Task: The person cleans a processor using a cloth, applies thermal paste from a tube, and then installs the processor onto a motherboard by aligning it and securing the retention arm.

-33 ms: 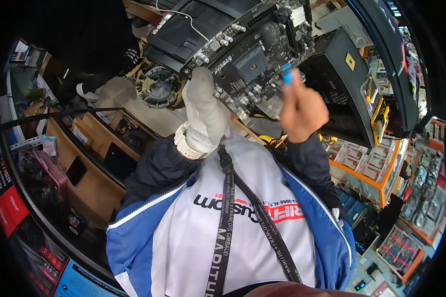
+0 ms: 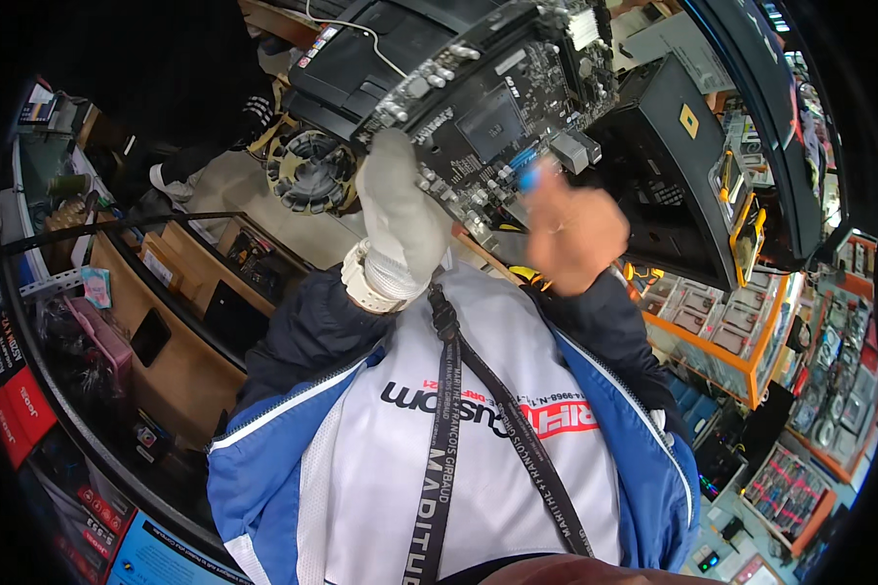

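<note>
My left hand (image 2: pixel 400 219), in a white glove with a white watch at the wrist, grips the near edge of a black computer motherboard (image 2: pixel 497 107) and holds it up in front of me. My bare right hand (image 2: pixel 575 229) is at the board's lower right edge. Its fingertips pinch a small blue part (image 2: pixel 528 177) that touches the board, and the hand is blurred. A black device with a white cable (image 2: pixel 361 49) lies behind the board.
A round cooler fan (image 2: pixel 312 171) sits below the board on the left. A black computer case (image 2: pixel 673 175) stands to the right. Orange-framed shelves of boxed goods (image 2: pixel 731 351) fill the right side. A wooden counter with glass (image 2: pixel 166 292) is on the left.
</note>
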The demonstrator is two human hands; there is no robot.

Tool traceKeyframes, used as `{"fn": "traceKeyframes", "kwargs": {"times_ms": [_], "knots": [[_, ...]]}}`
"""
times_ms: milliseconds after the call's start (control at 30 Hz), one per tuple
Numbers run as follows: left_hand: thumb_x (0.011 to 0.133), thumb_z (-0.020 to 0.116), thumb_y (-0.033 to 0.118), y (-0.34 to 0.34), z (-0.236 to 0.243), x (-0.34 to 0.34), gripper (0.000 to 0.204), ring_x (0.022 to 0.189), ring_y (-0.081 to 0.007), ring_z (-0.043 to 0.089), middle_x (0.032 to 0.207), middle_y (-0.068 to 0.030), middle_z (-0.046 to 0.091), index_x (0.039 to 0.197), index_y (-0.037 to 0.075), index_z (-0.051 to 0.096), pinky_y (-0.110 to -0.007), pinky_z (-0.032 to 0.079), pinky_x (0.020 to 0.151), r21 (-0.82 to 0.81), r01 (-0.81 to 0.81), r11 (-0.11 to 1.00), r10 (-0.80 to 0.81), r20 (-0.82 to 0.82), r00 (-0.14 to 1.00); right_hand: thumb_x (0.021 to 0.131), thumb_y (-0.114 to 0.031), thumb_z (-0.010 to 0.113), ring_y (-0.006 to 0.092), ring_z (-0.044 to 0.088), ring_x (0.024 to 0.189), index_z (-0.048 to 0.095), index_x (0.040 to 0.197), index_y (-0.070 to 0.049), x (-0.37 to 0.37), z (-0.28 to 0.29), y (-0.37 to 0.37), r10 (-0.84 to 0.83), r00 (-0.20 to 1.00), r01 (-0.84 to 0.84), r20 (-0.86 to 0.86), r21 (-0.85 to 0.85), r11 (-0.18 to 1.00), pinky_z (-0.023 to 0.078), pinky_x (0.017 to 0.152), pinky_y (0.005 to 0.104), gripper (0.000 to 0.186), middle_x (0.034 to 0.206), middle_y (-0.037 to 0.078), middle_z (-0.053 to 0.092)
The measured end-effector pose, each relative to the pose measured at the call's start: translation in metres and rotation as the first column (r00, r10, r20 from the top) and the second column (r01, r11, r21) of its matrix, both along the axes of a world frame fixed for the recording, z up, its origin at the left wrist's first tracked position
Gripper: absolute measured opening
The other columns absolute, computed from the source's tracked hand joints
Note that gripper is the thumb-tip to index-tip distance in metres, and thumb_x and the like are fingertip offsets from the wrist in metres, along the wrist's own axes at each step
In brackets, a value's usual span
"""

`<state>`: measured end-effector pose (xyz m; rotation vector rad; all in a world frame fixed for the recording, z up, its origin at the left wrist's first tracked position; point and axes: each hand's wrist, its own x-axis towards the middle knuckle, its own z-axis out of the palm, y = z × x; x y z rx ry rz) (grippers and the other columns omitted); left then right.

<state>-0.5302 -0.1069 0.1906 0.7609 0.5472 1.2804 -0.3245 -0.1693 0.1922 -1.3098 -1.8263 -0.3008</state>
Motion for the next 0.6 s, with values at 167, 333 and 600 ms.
{"fn": "traceKeyframes", "kwargs": {"times_ms": [167, 333, 600], "knots": [[0.109, 0.056, 0.051, 0.009, -0.010, 0.000, 0.061, 0.129, -0.0239, 0.063, 0.144, -0.0086, 0.064, 0.148, 0.005, 0.057, -0.044, 0.050, 0.113, -0.026, 0.012, 1.000, -0.013, -0.028, 1.000, 0.083, -0.005, 0.082, 0.0235, 0.053, 0.051, 0.080, 0.128, -0.006, -0.001, 0.014, 0.008, -0.028, 0.969, 0.027, 0.246, 0.010, 1.000, 0.043, 0.054, 0.0366, 0.044, 0.063, 0.004, 0.058], [0.109, 0.058, 0.041, 0.009, 0.009, 0.008, 0.051, 0.126, -0.0235, 0.063, 0.141, -0.0110, 0.064, 0.143, 0.002, 0.058, -0.043, 0.050, 0.112, -0.005, 0.000, 1.000, 0.001, 0.012, 1.000, 0.095, 0.003, 0.074, 0.0255, 0.055, 0.053, 0.079, 0.130, -0.003, 0.005, 0.023, 0.028, -0.211, 0.976, 0.213, -0.063, 0.030, 0.977, 0.046, 0.056, 0.0372, 0.036, 0.063, 0.005, 0.060], [0.102, 0.070, 0.023, 0.007, 0.034, 0.014, 0.045, 0.125, -0.0228, 0.063, 0.137, -0.0149, 0.064, 0.138, 0.000, 0.059, -0.042, 0.050, 0.111, -0.109, 0.053, 0.993, -0.015, 0.321, 0.947, 0.080, -0.003, 0.084, 0.0219, 0.050, 0.051, 0.082, 0.127, -0.008, -0.008, 0.017, 0.011, -0.068, 0.986, 0.063, 0.155, 0.036, 0.997, 0.040, 0.050, 0.0371, 0.047, 0.064, 0.007, 0.056]]}}
